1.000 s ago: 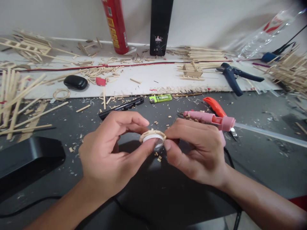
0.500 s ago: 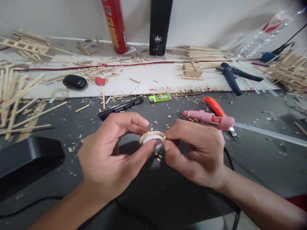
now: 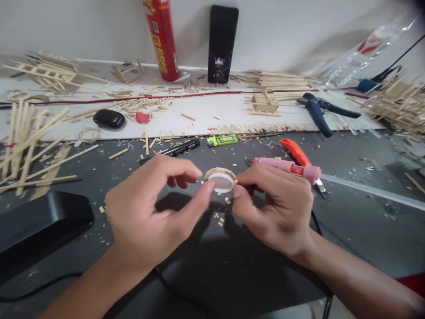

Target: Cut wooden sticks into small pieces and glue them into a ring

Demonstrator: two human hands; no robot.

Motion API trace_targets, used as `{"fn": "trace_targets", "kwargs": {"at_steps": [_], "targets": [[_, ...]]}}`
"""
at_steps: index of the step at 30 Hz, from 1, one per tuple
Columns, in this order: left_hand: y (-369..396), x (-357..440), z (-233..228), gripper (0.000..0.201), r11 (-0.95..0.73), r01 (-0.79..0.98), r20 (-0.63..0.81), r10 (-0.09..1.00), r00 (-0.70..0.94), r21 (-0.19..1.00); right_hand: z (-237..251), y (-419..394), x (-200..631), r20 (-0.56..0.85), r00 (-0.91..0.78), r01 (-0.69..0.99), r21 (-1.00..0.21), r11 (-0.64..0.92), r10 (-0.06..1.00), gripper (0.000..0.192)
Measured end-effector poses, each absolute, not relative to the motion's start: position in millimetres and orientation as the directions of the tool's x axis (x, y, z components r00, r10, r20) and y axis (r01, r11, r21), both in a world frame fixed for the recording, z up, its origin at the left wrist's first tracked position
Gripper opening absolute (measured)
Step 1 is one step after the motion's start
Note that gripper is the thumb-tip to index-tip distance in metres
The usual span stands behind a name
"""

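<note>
There is one view only, from a camera worn on the person's head. It looks forward and down over the dark grey worktop (image 3: pixel 348 212), close enough that both forearms enter from the bottom edge and the left hand (image 3: pixel 149 212) and right hand (image 3: pixel 275 208) sit near the middle. Farther off, it takes in the white board (image 3: pixel 215 113) strewn with wooden sticks, and ends at the pale wall, where a red cylindrical can (image 3: pixel 161 40) and a black upright phone (image 3: pixel 222 44) stand.
</note>
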State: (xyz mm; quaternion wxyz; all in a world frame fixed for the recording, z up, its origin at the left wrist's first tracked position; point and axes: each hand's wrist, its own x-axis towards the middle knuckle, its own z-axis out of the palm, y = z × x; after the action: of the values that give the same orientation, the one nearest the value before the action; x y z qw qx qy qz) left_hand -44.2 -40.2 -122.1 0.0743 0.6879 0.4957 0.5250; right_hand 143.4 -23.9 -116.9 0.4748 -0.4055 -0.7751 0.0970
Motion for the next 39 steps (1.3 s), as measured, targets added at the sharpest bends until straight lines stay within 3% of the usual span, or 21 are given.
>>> {"fn": "trace_targets", "kwargs": {"at_steps": [4, 12, 14, 16, 17, 19, 22, 25, 30, 39], "targets": [[-42, -42, -120, 0.008, -0.512, 0.714, 0.690, 0.722, 0.057, 0.477, -122, -25, 144, 0.730, -0.266, 0.616, -0.374, 0.693, 0.630, 0.020], [-38, -40, -127, 0.010, -0.459, 0.737, 0.677, 0.736, 0.003, 0.495, -127, -26, 141, 0.759, -0.320, 0.648, -0.262, 0.715, 0.568, 0.021], [-36, -40, -128, 0.013, -0.436, 0.734, 0.668, 0.743, -0.033, 0.521, -128, -27, 141, 0.730, -0.350, 0.564, -0.336, 0.754, 0.587, 0.020], [-35, -42, -128, 0.014, -0.455, 0.702, 0.661, 0.750, -0.031, 0.549, -128, -28, 143, 0.646, -0.341, 0.422, -0.544, 0.725, 0.683, 0.012], [-34, -44, -127, 0.013, -0.477, 0.674, 0.656, 0.755, -0.015, 0.564, -128, -27, 145, 0.574, -0.324, 0.334, -0.675, 0.659, 0.752, 0.006], [-35, -47, -125, 0.011, -0.508, 0.622, 0.637, 0.771, 0.020, 0.596, -128, -25, 147, 0.387, -0.311, 0.138, -0.885, 0.444, 0.868, 0.017], [-37, -52, -123, 0.010, -0.520, 0.576, 0.609, 0.792, 0.048, 0.631, -126, -21, 150, 0.159, -0.454, -0.128, -0.985, 0.112, 0.876, 0.029], [-40, -54, -123, 0.015, -0.547, 0.533, 0.614, 0.787, 0.064, 0.646, -125, -18, 149, 0.051, -0.551, -0.244, -0.964, -0.102, 0.833, 0.018], [-40, -54, -124, 0.025, -0.580, 0.455, 0.615, 0.784, 0.086, 0.676, -129, -16, 146, -0.085, -0.573, -0.340, -0.880, -0.331, 0.815, 0.016], [-41, -53, -122, 0.016, -0.548, 0.471, 0.603, 0.797, 0.043, 0.691, -130, -17, 140, -0.195, -0.609, -0.409, -0.753, -0.516, 0.769, 0.022]]}}
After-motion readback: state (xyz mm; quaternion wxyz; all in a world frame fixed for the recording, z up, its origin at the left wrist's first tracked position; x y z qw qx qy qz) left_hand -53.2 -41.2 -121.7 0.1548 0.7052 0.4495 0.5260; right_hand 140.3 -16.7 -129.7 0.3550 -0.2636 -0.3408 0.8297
